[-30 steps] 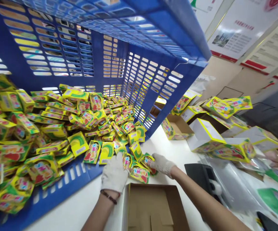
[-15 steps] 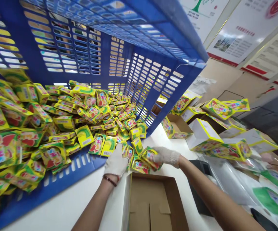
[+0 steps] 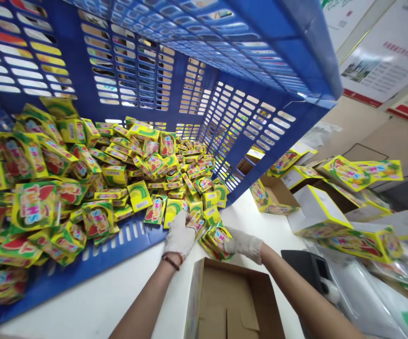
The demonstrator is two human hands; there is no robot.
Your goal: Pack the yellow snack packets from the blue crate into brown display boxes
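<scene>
My left hand [image 3: 180, 237], in a white knit glove with a dark bead bracelet at the wrist, closes its fingertips on a small yellow-green printed box [image 3: 197, 222] at the basket's open front edge. My right hand [image 3: 244, 245], gloved too, grips a few similar boxes [image 3: 215, 241] from their right side; its fingertips are partly hidden behind them. Just below both hands stands an open cardboard carton [image 3: 230, 294], its brown inside bare. A big heap of the same small boxes [image 3: 108, 174] lies inside the blue slatted basket [image 3: 175, 89], which rests on its side.
On the right, several open yellow-and-white display cartons [image 3: 320, 212] are piled up. A black device [image 3: 306, 268] and clear plastic bags [image 3: 355, 287] lie near my right forearm on the white table [image 3: 80, 301]. Posters [image 3: 377, 61] hang on the wall behind.
The view has shifted left, so the basket and cartons appear farther right. My right hand has drawn its boxes together slightly nearer the carton; my left hand stays at the basket edge.
</scene>
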